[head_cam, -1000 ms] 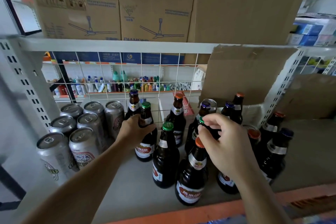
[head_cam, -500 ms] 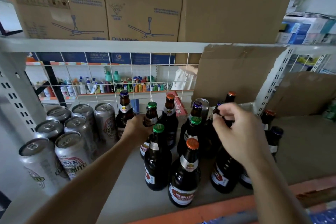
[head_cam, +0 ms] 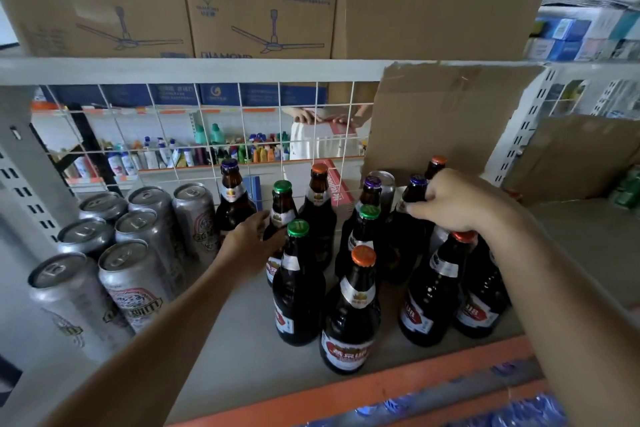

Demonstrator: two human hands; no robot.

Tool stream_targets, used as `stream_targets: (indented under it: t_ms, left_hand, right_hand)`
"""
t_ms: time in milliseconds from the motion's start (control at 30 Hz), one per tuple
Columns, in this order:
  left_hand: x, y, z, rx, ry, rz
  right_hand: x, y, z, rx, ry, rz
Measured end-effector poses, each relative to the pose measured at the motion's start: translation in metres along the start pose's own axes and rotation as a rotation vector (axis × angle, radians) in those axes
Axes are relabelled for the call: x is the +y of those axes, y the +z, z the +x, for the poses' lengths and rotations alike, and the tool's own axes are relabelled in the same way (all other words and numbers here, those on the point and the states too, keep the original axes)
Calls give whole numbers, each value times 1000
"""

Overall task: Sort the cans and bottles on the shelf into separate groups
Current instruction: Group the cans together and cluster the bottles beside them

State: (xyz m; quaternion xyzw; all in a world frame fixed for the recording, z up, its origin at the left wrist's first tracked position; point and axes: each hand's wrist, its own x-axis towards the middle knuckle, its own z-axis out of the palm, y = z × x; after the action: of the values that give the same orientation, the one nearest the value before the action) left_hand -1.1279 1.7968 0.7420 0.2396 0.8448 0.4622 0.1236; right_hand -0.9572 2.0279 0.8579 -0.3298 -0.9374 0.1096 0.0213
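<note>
Cans (head_cam: 138, 239) and bottles (head_cam: 349, 288) are sharing one grey shelf (head_cam: 242, 340), and they are already lying in two clusters. Seven silver cans are standing upright at the left, packed against each other in a block running from the near left corner toward the wire grid back (head_cam: 263, 121). The dark glass bottles are standing upright from the middle to the right, with green, orange and purple caps.

The left hand (head_cam: 254, 239) is reaching in between the two clusters and is wrapping around the shoulder of a green-capped bottle (head_cam: 282, 204) in the middle row; its fingers are curling around the glass, though their tips are hidden behind the bottle. This bottle is sitting just right of a purple-capped bottle (head_cam: 232, 198) that is touching the far can.

The right hand (head_cam: 457, 204) is closing on the neck of another purple-capped bottle (head_cam: 415, 191) farther right and farther back, thumb and fingers pinching just under the cap. Just left of that bottle, one lone silver can (head_cam: 382, 184) is standing among the bottles at the far side, partly hidden, well apart from the can block. A torn cardboard sheet (head_cam: 440, 114) is leaning behind it.
</note>
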Motion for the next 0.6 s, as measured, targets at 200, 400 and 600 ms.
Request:
stream_targets:
  t_ms: [200,400,600]
  left_hand:
    - [16,-15,-19,134,106,160]
    - [59,-18,-46,307,510,332]
    - [95,-6,-54,255,653,374]
  right_hand:
    - [-37,16,-3,53,-172,-109]
    - [-44,29,-4,39,-139,-112]
    - [-30,32,-3,23,-144,-25]
